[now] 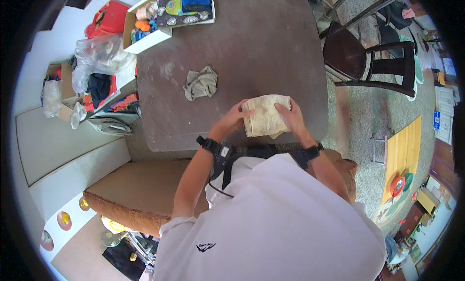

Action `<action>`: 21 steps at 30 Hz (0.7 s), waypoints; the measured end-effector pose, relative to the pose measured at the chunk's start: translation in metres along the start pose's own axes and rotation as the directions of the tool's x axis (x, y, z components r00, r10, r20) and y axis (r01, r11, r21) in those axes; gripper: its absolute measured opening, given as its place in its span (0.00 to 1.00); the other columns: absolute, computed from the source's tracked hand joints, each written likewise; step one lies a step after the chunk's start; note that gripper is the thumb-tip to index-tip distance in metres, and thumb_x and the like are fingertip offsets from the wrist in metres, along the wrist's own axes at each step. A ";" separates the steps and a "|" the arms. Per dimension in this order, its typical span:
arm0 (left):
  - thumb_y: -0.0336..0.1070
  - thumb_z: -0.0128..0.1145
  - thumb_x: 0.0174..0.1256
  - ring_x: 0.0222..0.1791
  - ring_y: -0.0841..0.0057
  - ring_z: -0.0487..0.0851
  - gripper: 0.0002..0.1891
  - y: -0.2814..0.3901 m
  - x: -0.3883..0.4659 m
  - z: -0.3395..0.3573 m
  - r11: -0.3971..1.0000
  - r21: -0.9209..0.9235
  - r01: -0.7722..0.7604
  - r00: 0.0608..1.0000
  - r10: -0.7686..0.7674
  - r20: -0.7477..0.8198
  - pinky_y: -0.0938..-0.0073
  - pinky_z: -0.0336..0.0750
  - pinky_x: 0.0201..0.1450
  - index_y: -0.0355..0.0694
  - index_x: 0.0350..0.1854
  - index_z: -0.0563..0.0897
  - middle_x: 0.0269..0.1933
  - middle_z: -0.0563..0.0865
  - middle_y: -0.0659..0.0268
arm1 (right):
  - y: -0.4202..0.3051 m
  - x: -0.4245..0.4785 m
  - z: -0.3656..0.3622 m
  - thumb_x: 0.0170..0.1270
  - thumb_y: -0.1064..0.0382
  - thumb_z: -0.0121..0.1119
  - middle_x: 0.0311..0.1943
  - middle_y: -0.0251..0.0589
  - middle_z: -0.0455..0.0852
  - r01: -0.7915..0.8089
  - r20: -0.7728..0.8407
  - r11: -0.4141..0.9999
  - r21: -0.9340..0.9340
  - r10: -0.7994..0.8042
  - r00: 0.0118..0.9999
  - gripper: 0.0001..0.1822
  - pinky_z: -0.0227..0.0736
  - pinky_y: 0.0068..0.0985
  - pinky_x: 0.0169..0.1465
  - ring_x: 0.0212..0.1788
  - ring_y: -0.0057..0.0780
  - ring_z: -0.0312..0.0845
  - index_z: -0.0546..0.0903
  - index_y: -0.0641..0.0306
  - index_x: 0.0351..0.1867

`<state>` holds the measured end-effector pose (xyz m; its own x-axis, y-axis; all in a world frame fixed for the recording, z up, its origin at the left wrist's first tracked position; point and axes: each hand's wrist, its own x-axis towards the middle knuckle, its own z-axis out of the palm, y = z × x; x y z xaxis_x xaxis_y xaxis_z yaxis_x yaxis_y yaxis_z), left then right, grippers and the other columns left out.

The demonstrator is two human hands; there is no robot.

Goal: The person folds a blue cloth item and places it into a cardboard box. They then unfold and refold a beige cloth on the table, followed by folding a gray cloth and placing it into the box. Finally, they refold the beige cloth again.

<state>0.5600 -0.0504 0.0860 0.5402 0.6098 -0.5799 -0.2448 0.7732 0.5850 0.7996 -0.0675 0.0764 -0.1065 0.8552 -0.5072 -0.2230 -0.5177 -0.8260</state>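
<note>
A folded cream-coloured cloth [267,115] is held between my two hands near the front edge of the dark brown table [254,52]. My left hand [234,117] grips its left side, thumb on the top face. On the opposite side my right hand [292,117] holds it the same way, with the thumb over the upper right corner. The fingers beneath the cloth are hidden. A small corner of fabric sticks out at its lower edge. To the left on the tabletop lies a crumpled grey-beige rag [201,83], apart from both hands.
An open white cardboard box [152,41] with small items stands at the table's far left, a blue packet [196,0] on top. Plastic bags [100,50] crowd a shelf on the left. A dark wooden chair [345,50] stands right; a brown cushioned seat [145,186] is behind me.
</note>
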 end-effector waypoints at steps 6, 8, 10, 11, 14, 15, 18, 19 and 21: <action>0.29 0.71 0.58 0.54 0.71 0.81 0.33 -0.019 0.013 -0.004 0.976 0.094 -0.197 0.952 0.214 -0.221 0.67 0.80 0.55 0.38 0.66 0.69 0.56 0.80 0.64 | -0.009 -0.005 0.010 0.66 0.61 0.66 0.59 0.41 0.77 -0.097 0.197 0.977 0.189 0.059 0.979 0.31 0.75 0.26 0.59 0.57 0.26 0.77 0.66 0.65 0.66; 0.28 0.70 0.58 0.53 0.71 0.82 0.32 -0.017 0.012 -0.007 0.966 0.083 -0.243 0.932 0.257 -0.255 0.67 0.81 0.53 0.36 0.64 0.69 0.54 0.81 0.62 | -0.009 -0.007 0.009 0.67 0.61 0.65 0.58 0.41 0.78 -0.145 0.241 0.979 0.144 0.107 0.965 0.31 0.75 0.27 0.60 0.57 0.28 0.78 0.66 0.66 0.67; 0.32 0.68 0.62 0.54 0.69 0.83 0.30 -0.014 0.009 -0.011 0.979 0.009 -0.203 0.943 0.198 -0.266 0.66 0.82 0.54 0.38 0.65 0.70 0.55 0.82 0.62 | -0.005 -0.005 0.007 0.67 0.62 0.65 0.58 0.42 0.79 -0.247 0.287 0.958 0.144 0.199 0.937 0.31 0.75 0.29 0.60 0.57 0.29 0.79 0.66 0.66 0.67; 0.34 0.67 0.63 0.55 0.69 0.83 0.29 -0.014 0.007 -0.012 0.983 -0.029 -0.180 0.948 0.166 -0.271 0.65 0.82 0.54 0.39 0.66 0.70 0.56 0.82 0.61 | -0.002 -0.003 0.005 0.67 0.62 0.64 0.58 0.42 0.79 -0.323 0.311 0.932 0.166 0.261 0.914 0.30 0.75 0.29 0.61 0.57 0.30 0.79 0.66 0.67 0.67; 0.38 0.63 0.67 0.59 0.69 0.81 0.29 -0.010 -0.005 -0.004 0.981 -0.176 -0.083 0.982 0.051 -0.180 0.64 0.81 0.58 0.39 0.68 0.67 0.61 0.79 0.60 | 0.009 0.000 0.006 0.68 0.63 0.62 0.58 0.42 0.80 -0.325 0.277 0.913 0.248 0.255 0.927 0.28 0.76 0.30 0.61 0.57 0.31 0.79 0.67 0.67 0.67; 0.38 0.63 0.68 0.60 0.69 0.81 0.29 -0.009 -0.006 -0.004 0.976 -0.211 -0.055 0.987 0.021 -0.162 0.65 0.81 0.58 0.39 0.68 0.67 0.62 0.78 0.60 | 0.008 0.000 0.008 0.69 0.63 0.62 0.57 0.41 0.80 -0.281 0.243 0.919 0.277 0.216 0.946 0.28 0.76 0.30 0.60 0.57 0.31 0.79 0.67 0.67 0.67; 0.34 0.63 0.67 0.59 0.69 0.80 0.31 -0.014 -0.004 -0.004 0.989 -0.129 -0.071 0.987 0.051 -0.150 0.64 0.80 0.60 0.38 0.69 0.65 0.63 0.77 0.61 | 0.005 0.003 0.009 0.68 0.64 0.62 0.57 0.41 0.80 -0.150 0.175 0.969 0.197 0.116 0.978 0.28 0.76 0.29 0.59 0.58 0.29 0.78 0.67 0.67 0.67; 0.33 0.64 0.66 0.59 0.69 0.81 0.31 -0.017 -0.001 -0.006 0.990 -0.089 -0.110 0.984 0.096 -0.152 0.64 0.79 0.60 0.38 0.69 0.65 0.62 0.78 0.61 | 0.005 0.005 0.008 0.68 0.64 0.62 0.57 0.41 0.80 -0.099 0.159 0.985 0.138 0.077 0.984 0.28 0.76 0.29 0.59 0.58 0.29 0.78 0.67 0.67 0.67; 0.31 0.64 0.65 0.59 0.69 0.81 0.30 -0.019 0.003 -0.007 0.988 -0.039 -0.149 0.975 0.141 -0.172 0.64 0.79 0.60 0.37 0.68 0.67 0.61 0.79 0.61 | 0.006 0.004 0.005 0.66 0.65 0.64 0.57 0.41 0.80 -0.042 0.127 0.999 0.026 0.038 0.991 0.29 0.75 0.30 0.59 0.57 0.28 0.78 0.67 0.68 0.66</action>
<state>0.5608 -0.0624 0.0693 0.3541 0.7332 -0.5805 -0.3544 0.6796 0.6423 0.7932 -0.0669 0.0701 -0.2373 0.8310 -0.5031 -0.2437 -0.5523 -0.7973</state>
